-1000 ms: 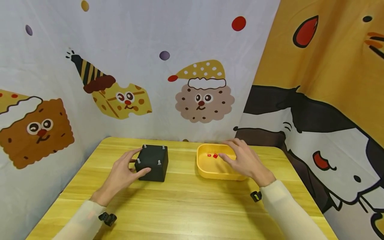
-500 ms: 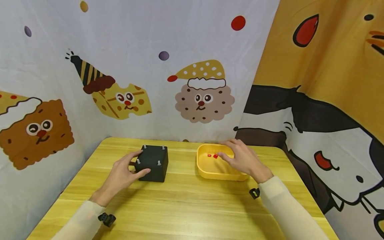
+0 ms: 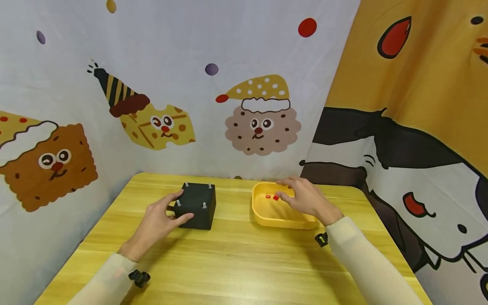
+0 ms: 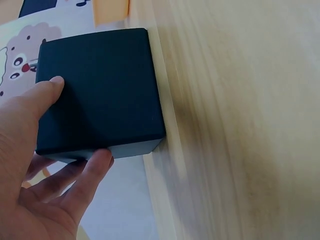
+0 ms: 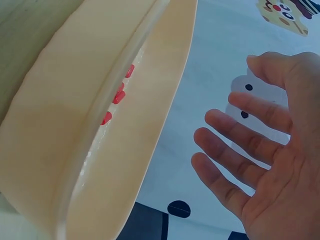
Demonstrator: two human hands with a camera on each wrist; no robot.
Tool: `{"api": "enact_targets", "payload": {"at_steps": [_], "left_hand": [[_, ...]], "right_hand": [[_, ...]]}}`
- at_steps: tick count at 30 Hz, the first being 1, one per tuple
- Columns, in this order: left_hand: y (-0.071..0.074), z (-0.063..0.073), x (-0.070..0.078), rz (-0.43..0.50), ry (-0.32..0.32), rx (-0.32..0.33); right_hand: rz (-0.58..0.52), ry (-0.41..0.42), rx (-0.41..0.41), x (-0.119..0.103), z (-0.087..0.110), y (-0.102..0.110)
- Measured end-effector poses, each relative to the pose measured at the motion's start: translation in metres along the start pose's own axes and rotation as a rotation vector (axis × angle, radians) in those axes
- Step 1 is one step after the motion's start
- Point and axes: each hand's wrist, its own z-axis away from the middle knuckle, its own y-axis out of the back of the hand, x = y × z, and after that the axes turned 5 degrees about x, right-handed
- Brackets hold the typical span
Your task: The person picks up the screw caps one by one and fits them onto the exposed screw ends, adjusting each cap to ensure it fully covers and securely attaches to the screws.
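In the head view a black box (image 3: pixel 195 206) stands on the table at left, a pale grey peg upright near each corner of its top. My left hand (image 3: pixel 158 223) grips it from the left, thumb on the near face and fingers along the side; the left wrist view shows the same hold on the box (image 4: pixel 100 90). Over the right part of a yellow tray (image 3: pixel 285 223) hovers my right hand (image 3: pixel 307 198), fingers spread and loosely bent around nothing. Small red pieces (image 3: pixel 276 197) lie on the tray floor. The right wrist view shows several red pieces (image 5: pixel 119 96).
The wooden table (image 3: pixel 228 262) carries the box and tray, with a gap between them. A cartoon-printed cloth (image 3: pixel 183 38) hangs behind the table's far edge and along its sides. In the right wrist view, tiny whitish bits show faintly inside the tray, too unclear to identify.
My right hand has drifted slightly left over the tray. The left hand stays on the black box, which has not visibly moved on the table. The head view has shifted a little.
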Motion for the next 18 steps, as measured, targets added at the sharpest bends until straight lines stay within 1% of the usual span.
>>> {"api": "enact_targets", "payload": {"at_steps": [6, 18], "left_hand": [[-0.003, -0.001, 0.004, -0.033, -0.031, 0.018], [-0.002, 0.000, 0.002, -0.045, -0.021, 0.015]], "right_hand": [[-0.004, 0.004, -0.034, -0.002, -0.010, 0.001], [0.027, 0.017, -0.110, -0.004, -0.028, -0.005]]}}
